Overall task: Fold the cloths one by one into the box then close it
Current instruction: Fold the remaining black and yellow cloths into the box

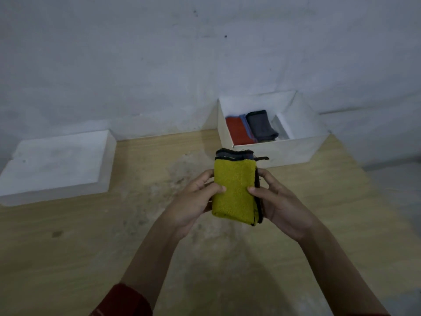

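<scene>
We hold the folded yellow cloth (pixel 234 190) up between both hands above the wooden table (pixel 91 236). The left hand (pixel 193 201) grips its left edge and the right hand (pixel 282 201) its right, thumbs pressed on the near face. Just beyond it, on the far right, the open white box (pixel 273 152) holds a red cloth (pixel 239 132) and a dark grey cloth (pixel 260 125). The white lid (pixel 57 165) lies well apart at far left.

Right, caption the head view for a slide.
The left hand and right hand hold a folded yellow cloth near the open, part-filled box.
</scene>
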